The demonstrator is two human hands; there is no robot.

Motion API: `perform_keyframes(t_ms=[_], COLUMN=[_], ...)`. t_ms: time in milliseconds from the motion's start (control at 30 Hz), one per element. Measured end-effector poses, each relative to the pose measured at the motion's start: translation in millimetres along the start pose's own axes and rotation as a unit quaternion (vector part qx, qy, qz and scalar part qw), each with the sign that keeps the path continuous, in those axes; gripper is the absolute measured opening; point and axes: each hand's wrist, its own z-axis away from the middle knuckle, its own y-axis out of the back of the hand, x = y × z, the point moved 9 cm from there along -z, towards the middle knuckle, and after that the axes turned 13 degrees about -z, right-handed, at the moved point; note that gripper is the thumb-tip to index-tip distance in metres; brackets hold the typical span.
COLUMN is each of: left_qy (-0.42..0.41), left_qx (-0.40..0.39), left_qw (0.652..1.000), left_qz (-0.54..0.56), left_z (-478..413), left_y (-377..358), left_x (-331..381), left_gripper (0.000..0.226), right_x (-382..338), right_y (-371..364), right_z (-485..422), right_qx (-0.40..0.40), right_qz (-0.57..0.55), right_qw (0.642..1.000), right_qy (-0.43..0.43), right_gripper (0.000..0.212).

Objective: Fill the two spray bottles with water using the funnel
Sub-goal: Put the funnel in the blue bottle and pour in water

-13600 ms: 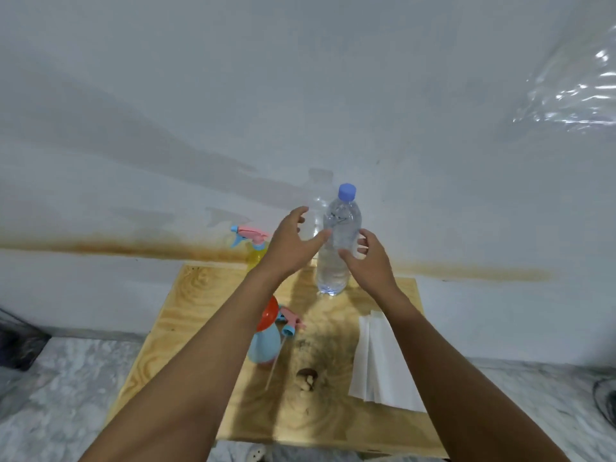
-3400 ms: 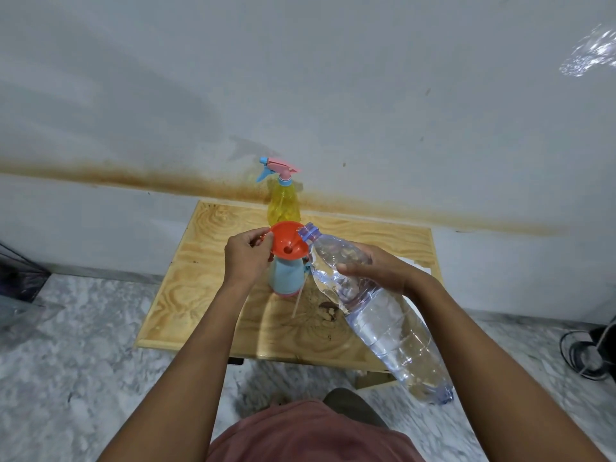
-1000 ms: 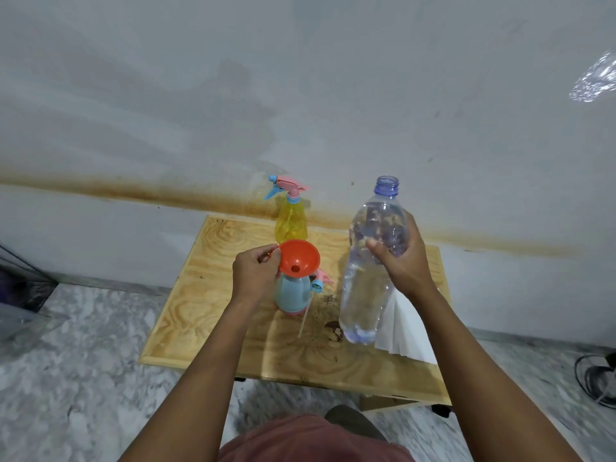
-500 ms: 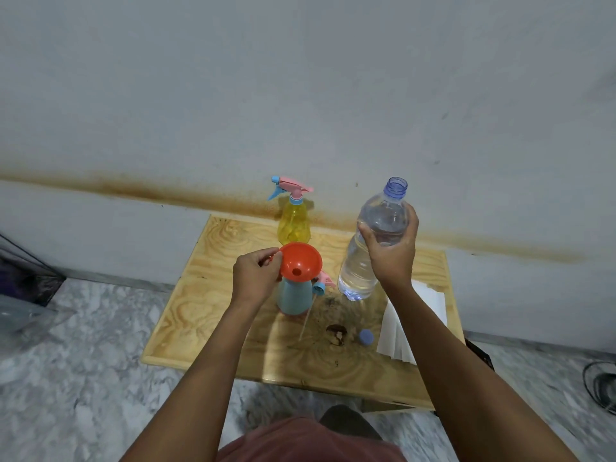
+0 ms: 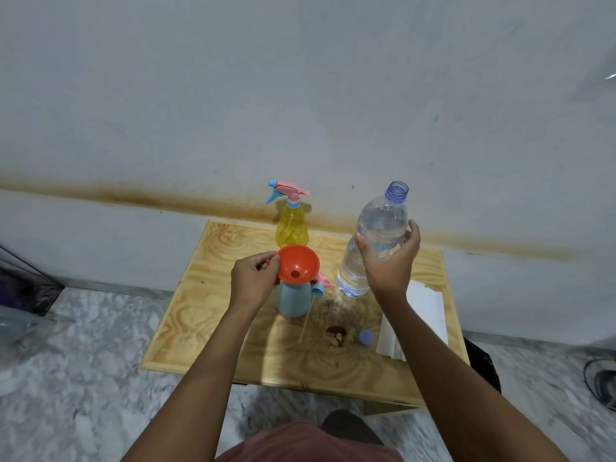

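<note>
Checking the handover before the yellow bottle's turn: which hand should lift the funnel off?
Left hand: it already pinches the orange plastic funnel in the blue spray bottle; the right hand grips the clear water bottle.

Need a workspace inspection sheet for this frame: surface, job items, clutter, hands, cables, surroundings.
Surface: light plywood table, dark stain near the middle.
Job's things: orange plastic funnel seated in the neck of the blue spray bottle; that bottle's pink and blue trigger head lies beside it; yellow spray bottle stands capped at the back; clear plastic water bottle uncapped, roughly upright.
Clutter: blue bottle cap; folded white paper.
Grippers: left hand steadies the funnel rim; right hand grips the water bottle.
Cables: nothing seen.
Surroundings: grey wall with a brown streak; marble-pattern floor.
</note>
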Motion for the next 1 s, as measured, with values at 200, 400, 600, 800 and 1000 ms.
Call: perform_keyframes(t_ms=[200, 400, 600, 800, 1000], left_qy=[0.003, 0.008, 0.019, 0.013, -0.047], left_qx=[-0.001, 0.005, -0.001, -0.042, -0.154], left_qw=[1.000, 1.000, 0.998, 0.997, 0.985], left_qz=[0.009, 0.019, 0.065, 0.061, -0.056], left_z=[1, 1, -1, -1, 7], left_y=[-2, -2, -2, -7, -38], left_x=[0, -3, -12, -33, -32], left_gripper=[0.023, 0.021, 0.012, 0.027, 0.059], right_x=[14, 24, 27, 20, 13], right_y=[-23, -75, -83, -72, -51], right_z=[70, 69, 61, 56, 45], right_qx=[-0.007, -0.185, -0.187, -0.172, -0.163], right_qz=[-0.035, -0.013, 0.025, 0.027, -0.010], right_qw=[0.998, 0.965, 0.961, 0.974, 0.977], right_qy=[-0.047, -0.187, -0.200, -0.147, -0.138], right_gripper=[0.041, 0.043, 0.013, 0.013, 0.012])
